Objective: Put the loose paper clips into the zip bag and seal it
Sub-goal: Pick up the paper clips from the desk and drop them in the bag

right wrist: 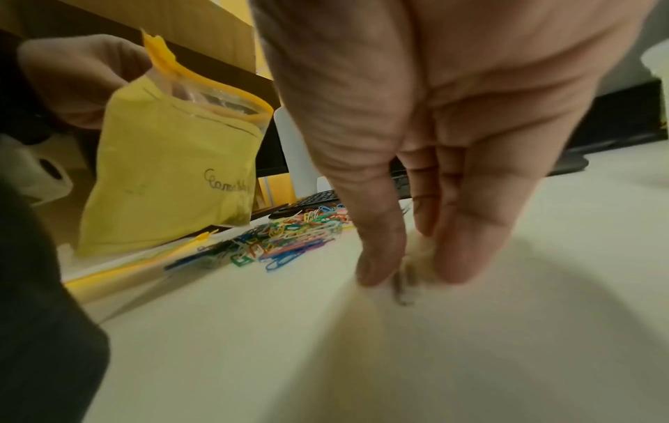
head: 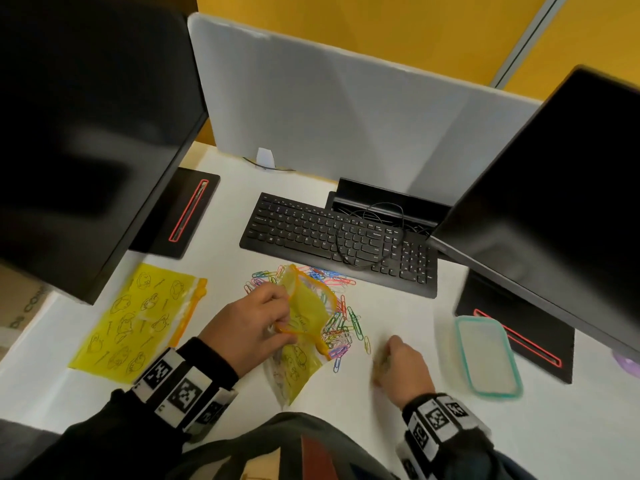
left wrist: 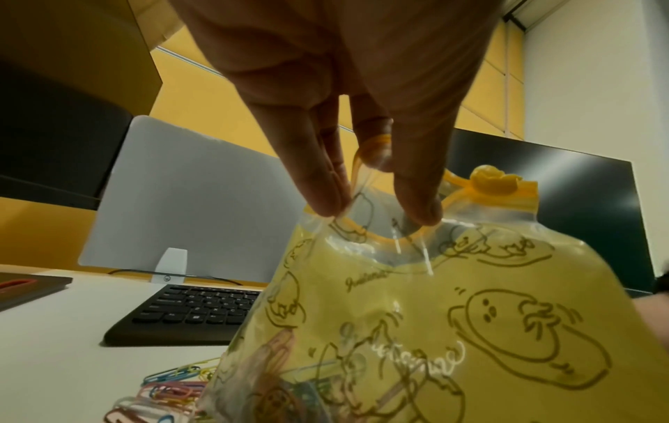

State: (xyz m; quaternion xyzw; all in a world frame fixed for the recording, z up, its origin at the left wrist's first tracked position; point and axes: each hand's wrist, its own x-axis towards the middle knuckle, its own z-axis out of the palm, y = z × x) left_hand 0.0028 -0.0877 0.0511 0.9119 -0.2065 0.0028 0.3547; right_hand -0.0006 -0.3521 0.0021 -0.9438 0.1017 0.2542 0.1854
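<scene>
Zip bag (head: 304, 317) in left hand (head: 252, 327); clips (head: 341, 320) beside.

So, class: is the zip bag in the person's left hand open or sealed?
Open. The left hand pinches the zip bag at its rim, and its orange zip strips curve apart around a gap.

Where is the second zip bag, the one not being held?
In the head view, the spare zip bag lies flat on the desk's left side, left of the left hand, just in front of the left monitor's base.
</scene>
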